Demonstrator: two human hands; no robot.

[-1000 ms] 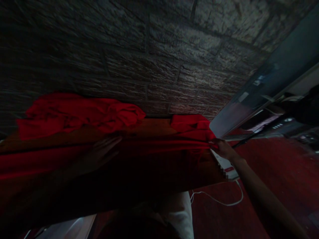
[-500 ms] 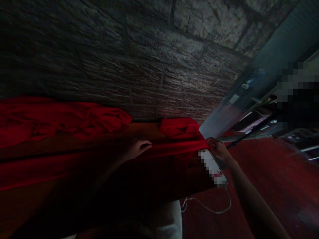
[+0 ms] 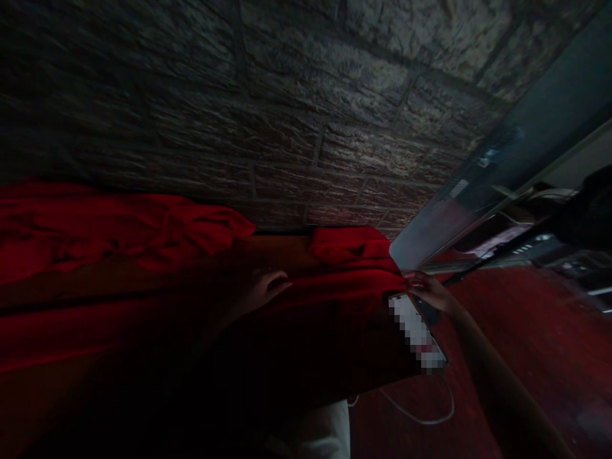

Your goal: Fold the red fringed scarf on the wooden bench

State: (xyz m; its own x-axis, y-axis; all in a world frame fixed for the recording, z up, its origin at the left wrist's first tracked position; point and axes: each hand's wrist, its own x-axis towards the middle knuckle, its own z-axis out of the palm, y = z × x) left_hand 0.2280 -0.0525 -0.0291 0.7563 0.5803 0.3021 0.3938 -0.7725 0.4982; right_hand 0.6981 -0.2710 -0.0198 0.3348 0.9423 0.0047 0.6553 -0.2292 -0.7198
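Rough stone blocks make up the dim wall [image 3: 287, 127] behind the far edge of a wooden surface [image 3: 280, 250], with a red floor [image 3: 526, 344] beyond its right edge. A long red strip of cloth [image 3: 335, 284] lies on that surface, its long axis running roughly parallel to the far edge. From the right hand's [image 3: 428, 290] fingertips it stretches leftward, toward and past the left hand [image 3: 268, 287], so the right hand is nearest the right edge and the left is partway along. The right hand's thumb and fingers look pinched together on the strip's right end, close to the surface's far right corner. The left hand's thumb and fingers are curved with a slim gap between them (whether they touch the cloth I cannot tell).

The strip looks plain, bright red and narrow, with lengthwise creases; shadow swallows its middle, so whether the red band at the left is the same piece is unclear. A small red bundle [image 3: 351, 243] sits just behind it, a larger crumpled red cloth [image 3: 119, 226] lies along the far edge at left, and a phone [image 3: 414, 328] rests near the right edge.
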